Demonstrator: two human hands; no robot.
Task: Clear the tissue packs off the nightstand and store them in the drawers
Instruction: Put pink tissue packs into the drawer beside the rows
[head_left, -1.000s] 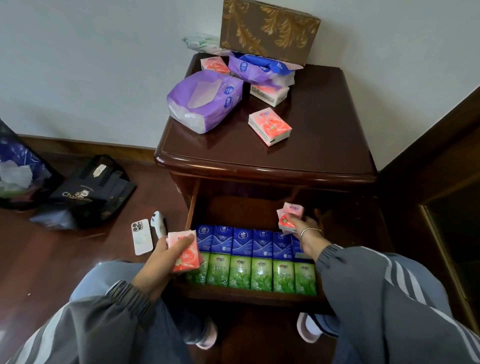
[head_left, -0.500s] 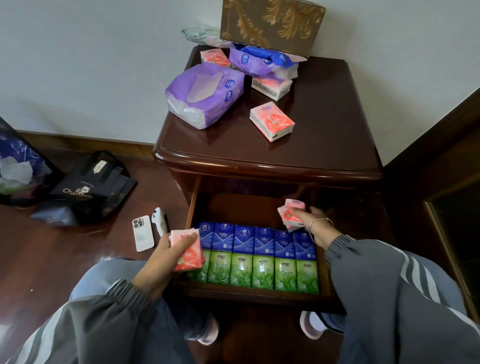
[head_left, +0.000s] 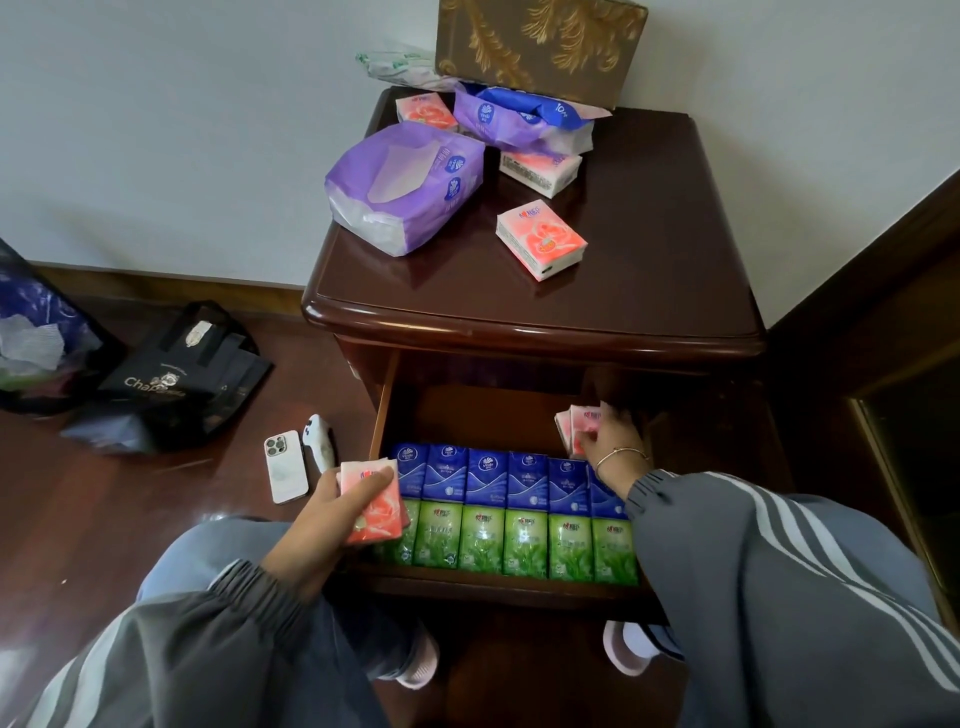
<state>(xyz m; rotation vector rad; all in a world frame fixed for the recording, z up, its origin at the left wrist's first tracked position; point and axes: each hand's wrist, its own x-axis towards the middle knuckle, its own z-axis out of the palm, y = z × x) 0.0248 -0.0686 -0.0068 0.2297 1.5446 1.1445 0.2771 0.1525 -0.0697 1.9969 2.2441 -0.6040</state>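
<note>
Right hand (head_left: 605, 434) grips pink packs (head_left: 574, 428) at the drawer's (head_left: 387, 410) back right corner; left hand (head_left: 332, 512) clasps another pack (head_left: 376, 512) at its front left corner

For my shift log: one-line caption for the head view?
Right hand sets pink packs behind the drawer's blue and green rows; left hand holds another pink pack.

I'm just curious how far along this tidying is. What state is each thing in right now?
drawer: pulled open, front rows filled.
left hand: holding a pink pack.
right hand: placing pink packs at the drawer's back.
lone pink pack: lying on the nightstand.
purple tissue bag: opened, on the nightstand.
phone: face down on floor.
</note>
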